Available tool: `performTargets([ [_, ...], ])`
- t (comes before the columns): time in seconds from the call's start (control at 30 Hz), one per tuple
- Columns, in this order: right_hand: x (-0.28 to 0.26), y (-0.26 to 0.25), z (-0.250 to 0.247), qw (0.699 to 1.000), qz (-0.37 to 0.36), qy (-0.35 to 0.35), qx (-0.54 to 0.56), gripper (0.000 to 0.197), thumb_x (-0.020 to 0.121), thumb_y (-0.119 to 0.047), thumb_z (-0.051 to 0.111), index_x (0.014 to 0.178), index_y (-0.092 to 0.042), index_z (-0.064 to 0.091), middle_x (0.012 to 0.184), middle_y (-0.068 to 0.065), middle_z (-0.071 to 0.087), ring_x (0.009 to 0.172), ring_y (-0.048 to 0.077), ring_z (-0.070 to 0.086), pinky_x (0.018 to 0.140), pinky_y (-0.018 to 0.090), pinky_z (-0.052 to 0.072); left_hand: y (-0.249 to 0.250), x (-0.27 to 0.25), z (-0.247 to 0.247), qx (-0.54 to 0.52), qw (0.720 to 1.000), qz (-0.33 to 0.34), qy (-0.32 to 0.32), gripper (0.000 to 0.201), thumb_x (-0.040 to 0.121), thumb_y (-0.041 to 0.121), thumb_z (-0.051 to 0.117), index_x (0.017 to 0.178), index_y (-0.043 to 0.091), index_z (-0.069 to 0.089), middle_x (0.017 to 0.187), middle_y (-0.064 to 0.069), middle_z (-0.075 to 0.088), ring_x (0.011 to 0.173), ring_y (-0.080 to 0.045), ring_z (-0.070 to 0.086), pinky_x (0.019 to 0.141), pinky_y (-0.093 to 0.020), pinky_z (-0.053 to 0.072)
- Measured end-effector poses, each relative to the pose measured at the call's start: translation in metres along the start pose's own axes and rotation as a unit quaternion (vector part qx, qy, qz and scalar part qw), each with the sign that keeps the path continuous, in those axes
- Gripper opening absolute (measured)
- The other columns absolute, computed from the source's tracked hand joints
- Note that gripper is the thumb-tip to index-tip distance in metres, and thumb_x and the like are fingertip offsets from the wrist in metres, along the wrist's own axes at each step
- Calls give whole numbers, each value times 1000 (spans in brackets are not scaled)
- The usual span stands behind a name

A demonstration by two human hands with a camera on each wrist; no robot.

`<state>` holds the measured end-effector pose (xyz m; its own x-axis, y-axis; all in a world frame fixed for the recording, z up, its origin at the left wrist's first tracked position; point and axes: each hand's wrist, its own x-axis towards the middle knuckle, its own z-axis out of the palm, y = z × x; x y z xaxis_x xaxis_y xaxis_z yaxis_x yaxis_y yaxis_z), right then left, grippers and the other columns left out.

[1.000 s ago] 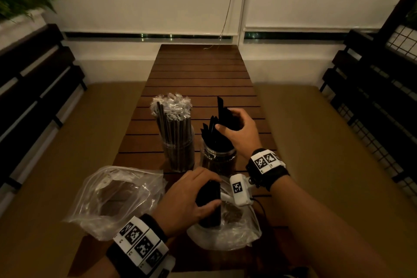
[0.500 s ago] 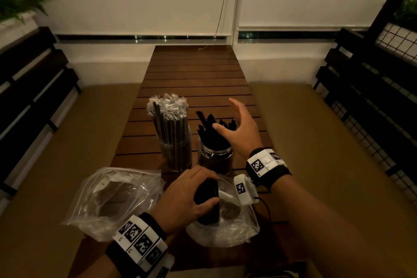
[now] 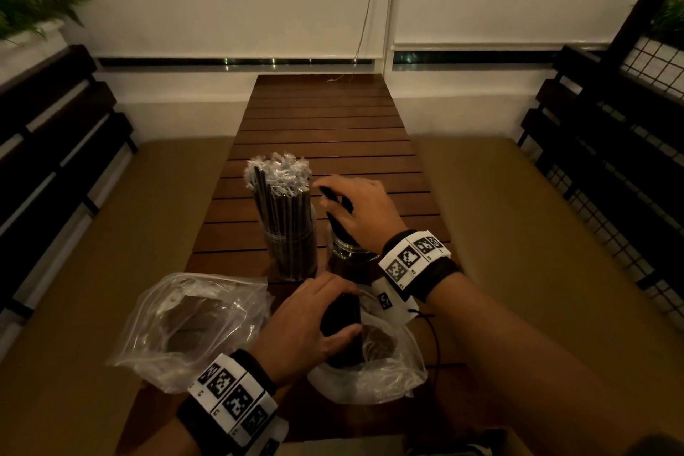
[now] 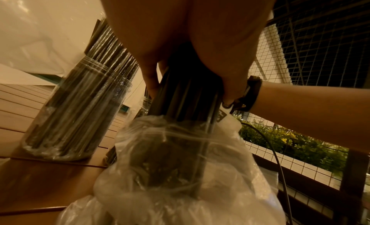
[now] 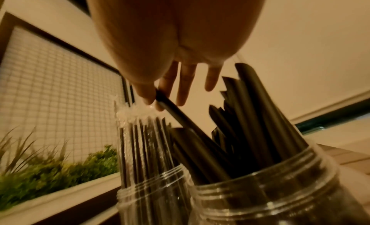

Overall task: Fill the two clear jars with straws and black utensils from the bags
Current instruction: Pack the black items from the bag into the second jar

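Two clear jars stand side by side on the slatted wooden table (image 3: pixel 325 122). The left jar (image 3: pixel 292 248) is packed with wrapped black straws (image 5: pixel 144 141). The right jar (image 5: pixel 270 188) holds black utensils (image 5: pixel 250 117), handles up. My right hand (image 3: pixel 327 196) is over this jar, with thumb and forefinger pinching the tip of one leaning utensil (image 5: pixel 176 116); the other fingers (image 5: pixel 212 79) are straight. Nearer to me, my left hand (image 3: pixel 344 315) grips a bundle of black utensils (image 4: pixel 186 98) standing in a clear plastic bag (image 3: pixel 374 374).
A second clear bag (image 3: pixel 185 326) lies crumpled at the left near edge of the table. Dark slatted benches (image 3: pixel 55 144) and wire mesh panels (image 3: pixel 647 59) flank the table, and plants (image 3: pixel 26 4) stand behind them. A cable (image 3: pixel 438 344) hangs from my right wrist.
My right hand let go of utensils into the jar, opened above it, then came down and left to pinch one leaning utensil. The left hand has kept its grip on the bundle.
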<state>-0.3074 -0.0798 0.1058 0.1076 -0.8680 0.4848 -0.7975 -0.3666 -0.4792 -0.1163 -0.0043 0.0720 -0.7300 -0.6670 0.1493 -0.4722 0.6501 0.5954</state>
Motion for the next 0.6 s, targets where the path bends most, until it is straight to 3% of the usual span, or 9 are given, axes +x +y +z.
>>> performTargets([
  [0.13, -8, 21, -9, 990, 92, 104, 23, 22, 99, -41, 50, 115, -33, 64, 105, -13, 71, 102, 8, 65, 99, 50, 48, -1, -1, 0, -7, 1000, -1, 5, 41, 80, 52, 60, 117, 46, 43, 109, 38, 38, 106, 7, 44, 88, -18, 44],
  [0.2, -18, 30, -8, 987, 122, 104, 9, 23, 99, -40, 52, 110, -31, 70, 113, -10, 70, 111, 10, 62, 101, 51, 47, 0, -1, 0, -9, 1000, -1, 8, 40, 80, 51, 61, 116, 45, 45, 108, 36, 39, 105, 7, 44, 88, -18, 45],
  [0.27, -27, 34, -5, 982, 176, 61, -13, 28, 99, -42, 54, 116, -28, 71, 136, -4, 61, 130, 15, 51, 111, 54, 38, 0, -1, 1, -12, 1000, 3, 10, 40, 80, 50, 62, 116, 44, 46, 109, 34, 41, 105, 6, 45, 88, -19, 46],
  [0.37, -28, 28, -9, 978, 206, 31, -4, 54, 91, -63, 54, 137, -34, 56, 160, -4, 34, 147, 20, 31, 119, 54, 25, 0, -1, 0, -13, 1000, 4, 9, 41, 79, 54, 58, 117, 43, 45, 111, 32, 41, 106, 6, 44, 89, -19, 45],
  [0.5, -15, 16, -5, 977, 169, -98, -85, 96, 71, -86, 56, 152, -42, 28, 168, -1, 11, 153, 28, 12, 119, 61, 13, 1, 0, 1, -10, 1000, 0, 6, 41, 79, 53, 59, 117, 43, 46, 112, 32, 41, 106, 5, 44, 90, -20, 46],
  [0.6, -6, 19, 5, 965, 143, -169, -144, 102, 67, -83, 62, 152, -44, 22, 166, 2, 16, 150, 31, 24, 116, 63, 24, 0, 1, 1, -7, 1000, -1, 10, 41, 80, 51, 61, 117, 43, 45, 113, 32, 41, 106, 6, 44, 89, -20, 46],
])
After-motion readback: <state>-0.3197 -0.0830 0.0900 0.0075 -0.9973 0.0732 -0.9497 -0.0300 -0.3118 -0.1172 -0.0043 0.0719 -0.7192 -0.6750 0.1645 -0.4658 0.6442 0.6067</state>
